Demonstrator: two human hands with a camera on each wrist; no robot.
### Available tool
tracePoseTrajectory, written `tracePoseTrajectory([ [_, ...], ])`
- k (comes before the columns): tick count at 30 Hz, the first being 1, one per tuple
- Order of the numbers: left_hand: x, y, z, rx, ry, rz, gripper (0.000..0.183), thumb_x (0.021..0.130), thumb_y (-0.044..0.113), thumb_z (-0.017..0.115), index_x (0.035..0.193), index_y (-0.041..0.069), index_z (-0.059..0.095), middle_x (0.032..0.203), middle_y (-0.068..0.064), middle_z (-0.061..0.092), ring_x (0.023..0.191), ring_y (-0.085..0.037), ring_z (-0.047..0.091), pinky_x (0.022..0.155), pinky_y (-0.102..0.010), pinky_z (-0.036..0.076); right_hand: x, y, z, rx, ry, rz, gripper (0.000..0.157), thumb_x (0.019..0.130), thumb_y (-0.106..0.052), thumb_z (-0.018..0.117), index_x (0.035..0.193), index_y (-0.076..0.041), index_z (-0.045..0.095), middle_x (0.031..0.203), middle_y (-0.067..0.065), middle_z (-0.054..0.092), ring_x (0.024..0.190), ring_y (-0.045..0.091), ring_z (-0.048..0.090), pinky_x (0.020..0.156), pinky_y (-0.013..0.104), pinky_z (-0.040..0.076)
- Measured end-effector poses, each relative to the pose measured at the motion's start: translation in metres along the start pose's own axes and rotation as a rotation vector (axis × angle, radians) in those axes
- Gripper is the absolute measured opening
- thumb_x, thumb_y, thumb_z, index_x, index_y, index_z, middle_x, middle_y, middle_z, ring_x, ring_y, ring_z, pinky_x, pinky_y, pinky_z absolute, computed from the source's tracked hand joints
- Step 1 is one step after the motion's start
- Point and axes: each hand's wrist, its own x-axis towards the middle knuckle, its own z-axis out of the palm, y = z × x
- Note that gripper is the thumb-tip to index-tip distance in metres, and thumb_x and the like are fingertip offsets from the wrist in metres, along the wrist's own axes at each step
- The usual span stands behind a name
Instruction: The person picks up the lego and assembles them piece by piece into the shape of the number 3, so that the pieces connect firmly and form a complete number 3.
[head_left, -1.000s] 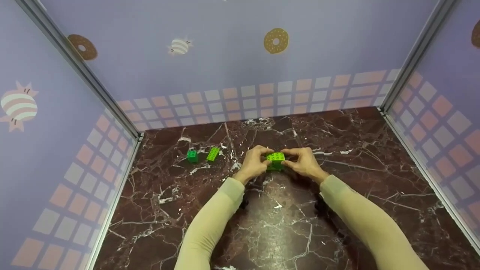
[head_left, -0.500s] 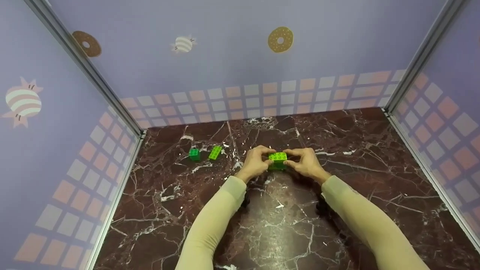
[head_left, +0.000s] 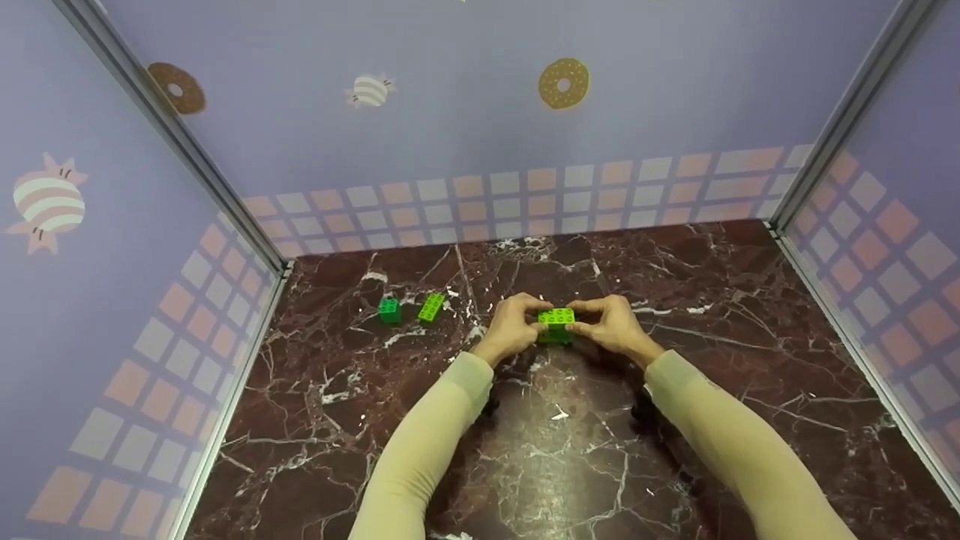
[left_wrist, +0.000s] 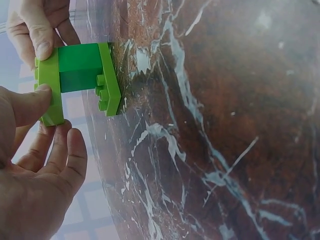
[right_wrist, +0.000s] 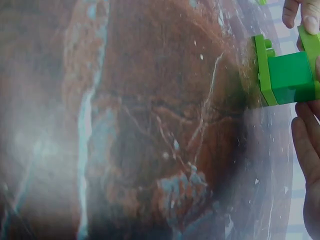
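Observation:
Both hands work on a small stack of toy building bricks in the middle of the table. On top lies a lime-green studded plate (head_left: 556,316), its left end pinched between thumb and fingers of my left hand (head_left: 513,324). My right hand (head_left: 611,325) pinches the same plate at its right end. Under it, a dark green brick (left_wrist: 79,67) shows in the left wrist view, toward the right hand's side. A lower lime-green plate (left_wrist: 111,80) forms the base on the table, with several bare studs on the left hand's side. The hands partly cover the top plate's ends.
Left of the hands, a dark green brick (head_left: 389,310) and a loose lime-green plate (head_left: 431,307) lie on the dark red marbled table (head_left: 555,465). Purple patterned walls (head_left: 465,112) with metal corner posts enclose the table at the back and both sides.
The hands keep their hold on the stack with hardly any movement. The whole head view has shifted slightly; the loose bricks stay where they were.

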Motion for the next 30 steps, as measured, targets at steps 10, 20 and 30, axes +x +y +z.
tracePoseTrajectory([
  [10, -0.0021, -0.0008, 0.0011, -0.047, 0.001, -0.01, 0.039, 0.097, -0.002, 0.079, 0.136, 0.001, 0.08, 0.131, -0.018, 0.077, 0.113, -0.034, 0.082, 0.102, -0.038, 0.068, -0.0007, -0.0018, -0.0027, 0.021, -0.005, 0.035, 0.041, 0.089, -0.013, 0.096, 0.126, -0.001, 0.085, 0.125, 0.02, 0.083, 0.122, 0.041, 0.08, 0.115, 0.057, 0.059],
  [20, -0.0036, -0.0017, -0.0008, -0.048, 0.006, 0.005, 0.037, 0.098, -0.002, 0.079, 0.135, -0.002, 0.079, 0.132, -0.023, 0.077, 0.112, -0.04, 0.082, 0.1, -0.045, 0.069, 0.001, -0.003, -0.0039, 0.014, -0.03, 0.036, 0.04, 0.09, -0.014, 0.095, 0.127, -0.002, 0.085, 0.127, 0.019, 0.082, 0.123, 0.04, 0.08, 0.113, 0.055, 0.061],
  [30, -0.0076, -0.0042, -0.0087, -0.009, 0.006, -0.028, 0.037, 0.098, 0.005, 0.083, 0.134, 0.001, 0.08, 0.13, -0.022, 0.081, 0.105, -0.034, 0.084, 0.092, -0.036, 0.069, 0.0009, -0.0011, -0.0023, 0.052, -0.05, 0.051, 0.04, 0.091, -0.011, 0.094, 0.128, 0.002, 0.083, 0.125, 0.022, 0.083, 0.116, 0.04, 0.083, 0.103, 0.052, 0.066],
])
